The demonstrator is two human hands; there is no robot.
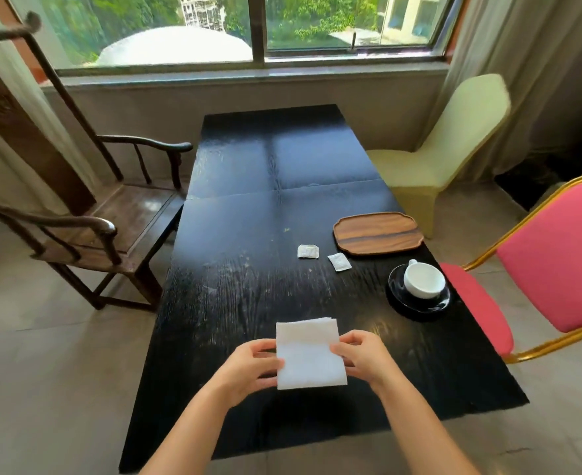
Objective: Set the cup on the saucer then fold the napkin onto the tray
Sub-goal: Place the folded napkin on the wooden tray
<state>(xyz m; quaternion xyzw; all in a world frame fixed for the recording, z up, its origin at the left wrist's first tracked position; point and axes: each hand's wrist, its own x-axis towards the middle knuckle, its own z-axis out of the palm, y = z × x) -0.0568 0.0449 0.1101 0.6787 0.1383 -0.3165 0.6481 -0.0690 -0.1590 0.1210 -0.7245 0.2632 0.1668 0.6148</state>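
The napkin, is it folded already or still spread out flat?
Folded: the napkin shows stacked layer edges at its far corner, held at either side by the left hand and right hand.

Black table left half and centre of frame: bare, open passage. Toward tray at right: two small white packets lie just left of it; cup on saucer sits below it. Pink chair crowds the table's right edge, wooden armchair the left.
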